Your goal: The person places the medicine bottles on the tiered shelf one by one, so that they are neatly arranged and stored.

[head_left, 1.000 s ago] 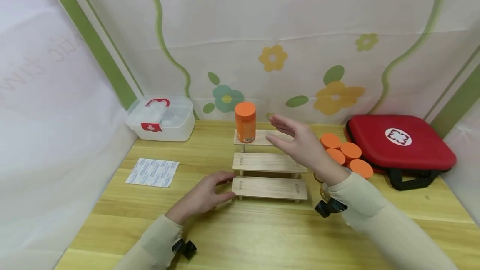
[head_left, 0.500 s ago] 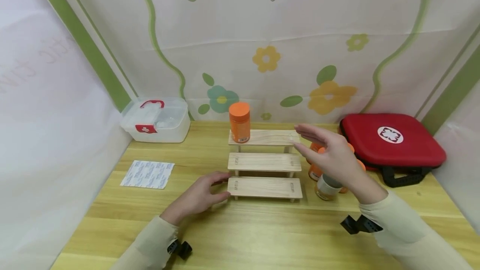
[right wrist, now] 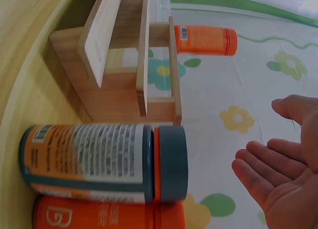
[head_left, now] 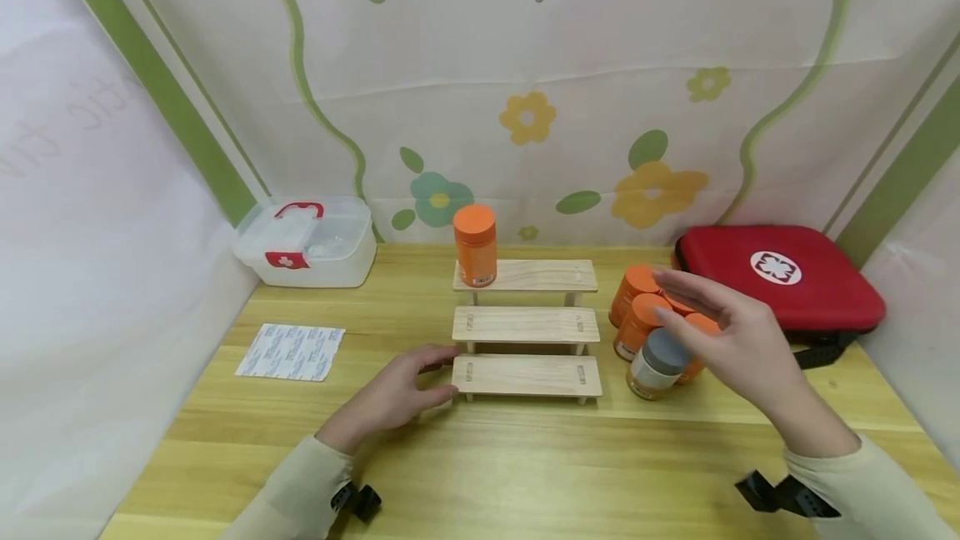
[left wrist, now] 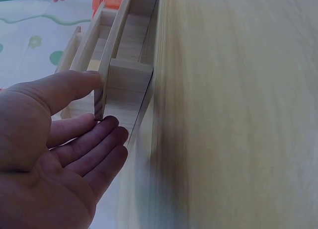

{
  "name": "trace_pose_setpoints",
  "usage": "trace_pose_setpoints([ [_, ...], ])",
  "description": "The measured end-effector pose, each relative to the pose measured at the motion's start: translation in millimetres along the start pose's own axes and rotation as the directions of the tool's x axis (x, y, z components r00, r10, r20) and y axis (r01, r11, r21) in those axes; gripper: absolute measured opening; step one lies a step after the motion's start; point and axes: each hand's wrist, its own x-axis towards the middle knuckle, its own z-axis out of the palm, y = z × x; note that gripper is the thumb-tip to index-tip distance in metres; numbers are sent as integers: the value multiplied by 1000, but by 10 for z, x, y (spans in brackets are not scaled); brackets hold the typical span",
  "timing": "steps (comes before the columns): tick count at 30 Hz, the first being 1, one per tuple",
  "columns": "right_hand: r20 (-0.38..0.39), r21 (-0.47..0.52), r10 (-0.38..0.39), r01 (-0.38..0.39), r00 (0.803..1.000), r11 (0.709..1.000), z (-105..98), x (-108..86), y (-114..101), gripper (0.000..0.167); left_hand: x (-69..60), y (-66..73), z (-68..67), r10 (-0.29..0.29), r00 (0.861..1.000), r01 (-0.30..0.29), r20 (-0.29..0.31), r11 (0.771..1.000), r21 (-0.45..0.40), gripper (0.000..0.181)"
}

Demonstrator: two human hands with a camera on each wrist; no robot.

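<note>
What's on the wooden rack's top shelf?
One orange bottle, upright at the left end of the top shelf. Whatever is directly beneath it is covered and can't be seen.

Right of the three-tiered pale wooden shelf (head_left: 525,325), the right grip (head_left: 738,344) is partly hiding orange cylindrical bottles (head_left: 703,324) and the looped black handle (head_left: 821,352) of the red rounded case (head_left: 817,286).

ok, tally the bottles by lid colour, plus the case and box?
Orange-lidded bottles: 5 (1 on the rack, 4 clustered beside it)
Grey-lidded bottles: 1
Red case: 1
Translucent white box: 1
Total: 8
</note>
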Motion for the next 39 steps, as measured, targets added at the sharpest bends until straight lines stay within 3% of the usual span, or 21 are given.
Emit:
trace_pose_setpoints([
  [13,-53,8,122,-122,991,992,-272,-366,320,57,8,13,-8,13,1000,-13,1,1000,6,58],
  [21,-69,-11,224,-225,972,974,-345,-517,529,60,7,8,0,12,1000,-12,-3,1000,10,57],
  [28,-22,7,298,-298,954,955,-321,-584,702,66,0,0,2,12,1000,-12,-1,1000,7,57],
  [39,46,55,313,-315,949,948,-217,-604,896,76,-1,-6,9,21,1000,-21,-5,1000,1,58],
])
